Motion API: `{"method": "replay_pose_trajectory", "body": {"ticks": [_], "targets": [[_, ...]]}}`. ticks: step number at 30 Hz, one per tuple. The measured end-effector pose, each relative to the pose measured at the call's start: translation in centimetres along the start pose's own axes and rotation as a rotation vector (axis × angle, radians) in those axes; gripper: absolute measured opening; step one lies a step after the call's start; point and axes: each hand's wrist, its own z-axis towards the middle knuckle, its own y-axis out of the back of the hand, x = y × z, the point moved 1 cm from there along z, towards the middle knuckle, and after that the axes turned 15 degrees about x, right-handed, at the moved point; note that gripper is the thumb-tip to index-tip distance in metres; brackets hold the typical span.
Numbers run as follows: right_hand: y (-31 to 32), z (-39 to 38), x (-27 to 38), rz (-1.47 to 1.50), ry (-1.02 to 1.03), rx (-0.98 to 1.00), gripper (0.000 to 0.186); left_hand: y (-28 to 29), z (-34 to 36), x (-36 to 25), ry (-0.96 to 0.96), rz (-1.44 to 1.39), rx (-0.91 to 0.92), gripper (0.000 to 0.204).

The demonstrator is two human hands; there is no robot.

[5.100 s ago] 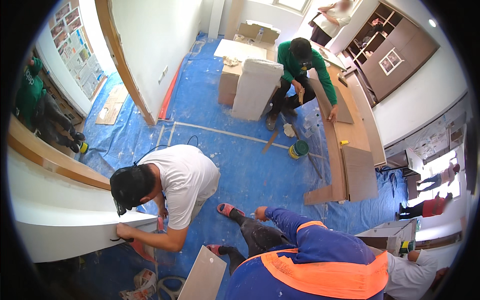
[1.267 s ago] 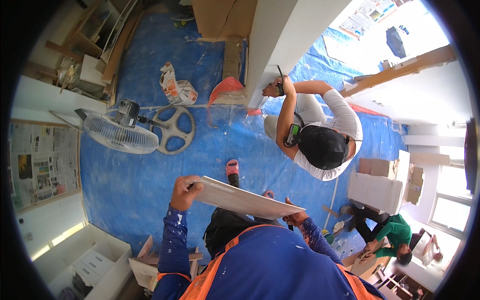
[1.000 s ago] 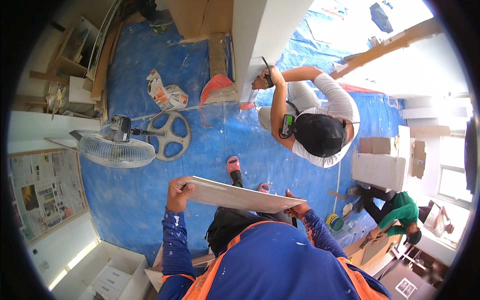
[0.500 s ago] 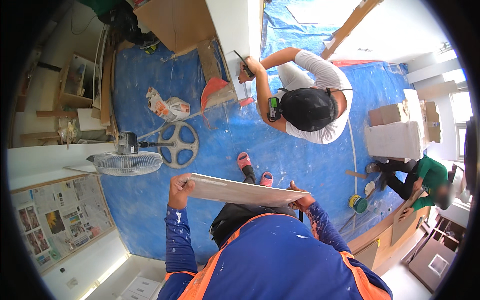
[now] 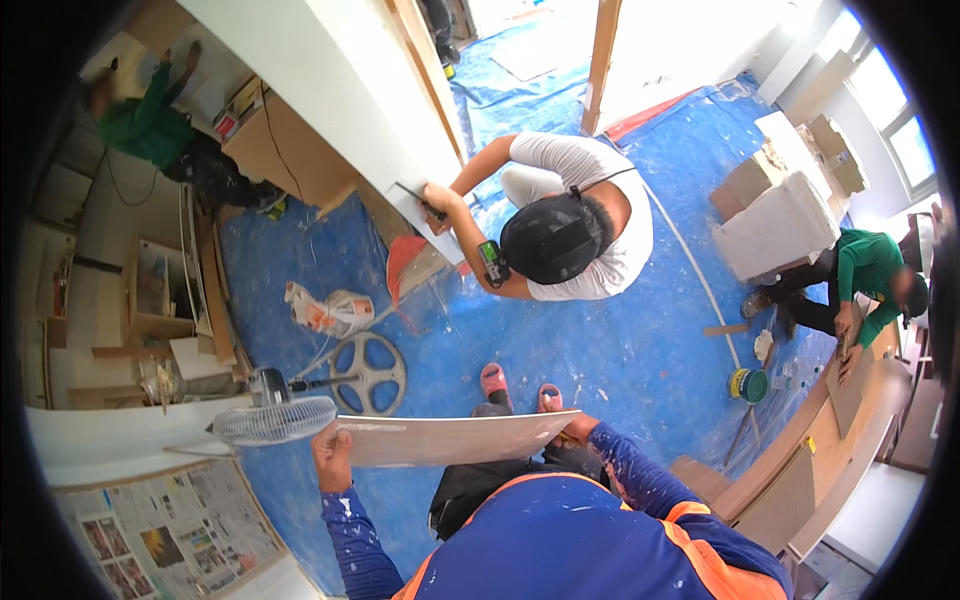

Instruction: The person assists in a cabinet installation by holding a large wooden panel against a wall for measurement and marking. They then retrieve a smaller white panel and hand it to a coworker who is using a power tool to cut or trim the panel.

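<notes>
Between my two hands stretches a thin, flat, grey-beige panel, held in front of my waist over the blue floor sheet. My left hand grips its left end, with the thumb on the near face. At the right end my right hand is closed on the panel's edge, partly hidden by it. Paint spots mark my blue sleeves. Beyond the panel a co-worker in a white shirt and black cap crouches by the white wall end, holding a dark-handled tool against it.
A fan with a spoked round base stands near my left hand. A white-and-orange sack lies behind it. Boxes, a lidded tub and a person in green are at right. Another person in green stands far left.
My view has turned, bringing the far-left person further into the picture. The panel and both hands sit lower and more to the left, still gripped at both ends. The crouching co-worker keeps working at the wall.
</notes>
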Motion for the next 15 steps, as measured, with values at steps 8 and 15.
{"method": "replay_pose_trajectory", "body": {"ticks": [8,15], "targets": [[-3.8,0.5,3.5,0.441,0.143,0.063,0.063,2.2,4.8,-1.1,0.021,0.271,0.086,0.038],[-6.7,7.2,1.3,0.488,0.107,-0.090,0.052,6.4,13.1,9.9,0.238,0.309,0.200,0.040]]}}
